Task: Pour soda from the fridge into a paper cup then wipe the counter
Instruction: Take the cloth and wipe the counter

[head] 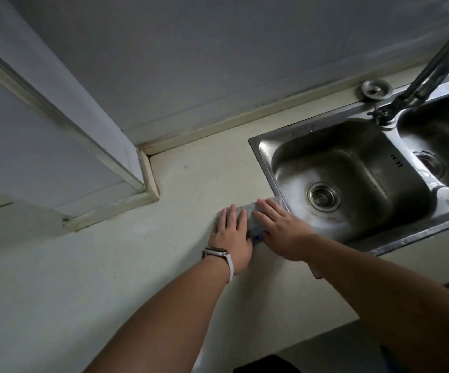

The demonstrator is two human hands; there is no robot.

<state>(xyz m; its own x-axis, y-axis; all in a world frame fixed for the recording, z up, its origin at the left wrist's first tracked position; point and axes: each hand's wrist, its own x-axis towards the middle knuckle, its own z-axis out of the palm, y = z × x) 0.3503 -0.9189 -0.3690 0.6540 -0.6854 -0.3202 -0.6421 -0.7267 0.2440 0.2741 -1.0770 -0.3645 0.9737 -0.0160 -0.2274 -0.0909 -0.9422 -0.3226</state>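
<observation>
A grey-blue cloth (248, 211) lies flat on the pale counter (142, 265), right beside the sink's left edge. My left hand (232, 234), with a watch on its wrist, presses flat on the cloth's left part. My right hand (281, 228) presses flat on its right part, fingers spread toward the sink rim. Most of the cloth is hidden under both palms. No soda, fridge or paper cup is in view.
A steel double sink (352, 135) with a drain strainer (323, 196) sits at the right, a tap (433, 63) arching over it. A round steel cap (375, 88) lies behind the sink. A boxed wall column (64, 146) juts onto the counter at the left.
</observation>
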